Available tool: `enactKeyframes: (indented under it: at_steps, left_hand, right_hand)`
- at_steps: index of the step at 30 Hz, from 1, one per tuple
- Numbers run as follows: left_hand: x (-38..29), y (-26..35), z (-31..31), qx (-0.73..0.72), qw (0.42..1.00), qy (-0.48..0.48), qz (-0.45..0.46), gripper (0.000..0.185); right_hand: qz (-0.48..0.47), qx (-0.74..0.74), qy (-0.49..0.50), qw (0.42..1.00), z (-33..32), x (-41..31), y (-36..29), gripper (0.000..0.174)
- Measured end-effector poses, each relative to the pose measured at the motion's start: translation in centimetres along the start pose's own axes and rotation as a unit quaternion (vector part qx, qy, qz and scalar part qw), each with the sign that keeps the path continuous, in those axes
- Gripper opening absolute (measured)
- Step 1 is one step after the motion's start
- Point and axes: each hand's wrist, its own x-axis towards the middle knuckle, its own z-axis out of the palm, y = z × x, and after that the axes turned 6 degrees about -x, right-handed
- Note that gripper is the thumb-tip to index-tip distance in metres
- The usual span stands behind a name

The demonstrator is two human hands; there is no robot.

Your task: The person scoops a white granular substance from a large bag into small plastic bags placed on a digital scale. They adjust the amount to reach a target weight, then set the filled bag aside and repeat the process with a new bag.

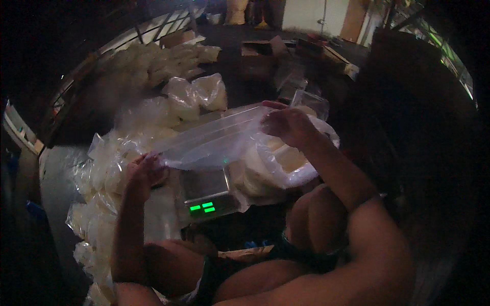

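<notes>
Between my two hands a clear plastic bag is stretched out above a digital scale with a metal pan and a lit green display. At the left, my left hand pinches one end of the bag. My right hand is at the other end, its fingers on the plastic; its exact grip is partly hidden. Under my right forearm sits a large open plastic sack with pale contents, which I cannot identify. It stands right beside the scale.
Filled clear bags with pale contents are heaped along my left side. Two more filled bags stand beyond the stretched plastic. A clear container lies behind the sack. Farther off are a pile of bags and an open cardboard box.
</notes>
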Motion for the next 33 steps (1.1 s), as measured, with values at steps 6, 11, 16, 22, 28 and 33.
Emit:
enactKeyframes:
  at_steps: [6,11,16,22,28,33]
  left_hand:
    - [-1.5,1.9,-0.3,-0.298,0.937,-0.121,0.132,0.032]
    - [-2.5,3.8,1.0,-0.354,0.930,-0.053,0.077,0.035]
    - [-0.6,2.5,-0.6,-0.325,0.927,-0.169,0.080,0.053]
    - [-3.3,2.7,4.1,0.077,0.974,-0.157,0.142,0.072]
    - [-0.7,-0.2,2.4,0.297,0.938,-0.102,0.145,0.047]
    - [6.2,-4.6,-1.2,0.054,0.993,-0.058,0.083,0.032]
  right_hand:
    - [-0.018,0.102,-0.112,0.988,-3.1,3.5,2.1,0.041]
    - [-0.048,0.145,-0.101,0.983,-4.0,2.3,0.2,0.046]
    - [-0.071,0.148,0.002,0.986,1.5,1.0,-0.8,0.055]
    - [-0.052,-0.310,0.188,0.930,0.3,2.5,3.9,0.046]
    - [-0.059,-0.110,0.120,0.985,-0.6,5.5,4.0,0.040]
    - [-0.069,0.076,-0.002,0.995,3.6,3.2,3.0,0.036]
